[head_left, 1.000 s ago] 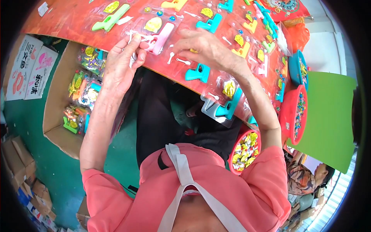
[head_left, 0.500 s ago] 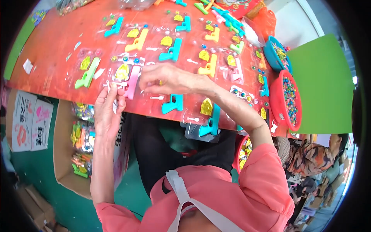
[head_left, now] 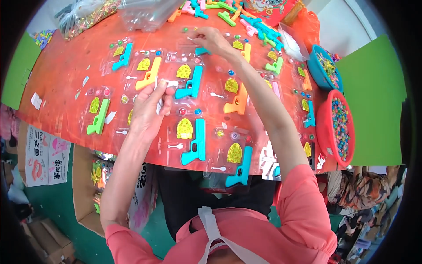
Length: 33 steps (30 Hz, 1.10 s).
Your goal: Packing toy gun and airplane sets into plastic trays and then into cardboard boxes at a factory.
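Left hand [head_left: 150, 107]: fingers folded in, thumb and fingertips pinching several white spoons [head_left: 172, 83], whose ends project past the grip; the spoons are over the bench [head_left: 57, 108], between a yellow toy gun [head_left: 150, 75] to the left and a teal toy gun [head_left: 190, 83] to the right. Right hand [head_left: 214, 40]: arm extended toward the far rows, fingers bent and close together, partly covering another teal gun [head_left: 201, 51]. A small pale piece [head_left: 190, 38] shows at its fingertips; whether it is gripped cannot be told. The red bench carries spaced rows of clear plastic trays, most with one toy gun, a yellow disc and small coloured balls. At the near edge, a large teal gun [head_left: 194, 143] lies with a yellow disc [head_left: 184, 128] to its left and a loose spoon [head_left: 175, 146] lower left. An orange toy gun [head_left: 238, 100] lies farther right, with a spoon [head_left: 216, 95] to its left. At the right edge stand a red basin [head_left: 323, 119] of coloured balls and, beyond it, a blue basin [head_left: 313, 66] of small, mainly yellow-green pieces. Assorted toy guns [head_left: 263, 33] are heaped at the far side.
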Tool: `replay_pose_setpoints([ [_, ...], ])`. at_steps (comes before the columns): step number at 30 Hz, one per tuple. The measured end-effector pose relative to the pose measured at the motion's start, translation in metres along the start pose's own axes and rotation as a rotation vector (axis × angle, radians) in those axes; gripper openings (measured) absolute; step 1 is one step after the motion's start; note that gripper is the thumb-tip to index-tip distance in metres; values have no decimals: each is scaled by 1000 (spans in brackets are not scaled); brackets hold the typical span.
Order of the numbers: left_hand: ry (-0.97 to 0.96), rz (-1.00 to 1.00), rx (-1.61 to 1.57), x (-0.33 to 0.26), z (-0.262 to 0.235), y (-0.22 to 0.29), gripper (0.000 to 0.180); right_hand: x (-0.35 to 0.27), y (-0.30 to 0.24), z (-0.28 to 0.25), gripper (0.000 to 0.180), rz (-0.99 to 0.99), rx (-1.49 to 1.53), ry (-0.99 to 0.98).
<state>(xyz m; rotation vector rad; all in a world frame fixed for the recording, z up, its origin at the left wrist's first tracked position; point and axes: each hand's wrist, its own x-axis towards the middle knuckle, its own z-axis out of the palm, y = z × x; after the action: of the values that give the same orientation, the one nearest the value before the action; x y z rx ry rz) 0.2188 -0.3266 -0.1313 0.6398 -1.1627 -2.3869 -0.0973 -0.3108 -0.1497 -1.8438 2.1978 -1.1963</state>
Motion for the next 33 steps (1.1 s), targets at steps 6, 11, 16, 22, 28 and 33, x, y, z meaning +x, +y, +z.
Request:
replay_pose_setpoints([
  [6,40,29,34,44,13,-4,14,1,-21,-4,19,126,153,-8],
  [11,-6,69,101,68,28,-20,14,-71,-86,-26,21,158,521,-366],
  [16,-74,58,154,79,76,-44,12,-109,-68,-66,14,380,555,-271],
  [22,-35,77,178,102,80,-52,18,-93,-7,-81,15,328,121,-67],
  [28,-63,49,202,94,90,-54,23,-82,37,-73,22,105,-245,132],
  [33,-40,28,188,84,94,-58,23,-110,-38,-81,25,288,224,-83],
])
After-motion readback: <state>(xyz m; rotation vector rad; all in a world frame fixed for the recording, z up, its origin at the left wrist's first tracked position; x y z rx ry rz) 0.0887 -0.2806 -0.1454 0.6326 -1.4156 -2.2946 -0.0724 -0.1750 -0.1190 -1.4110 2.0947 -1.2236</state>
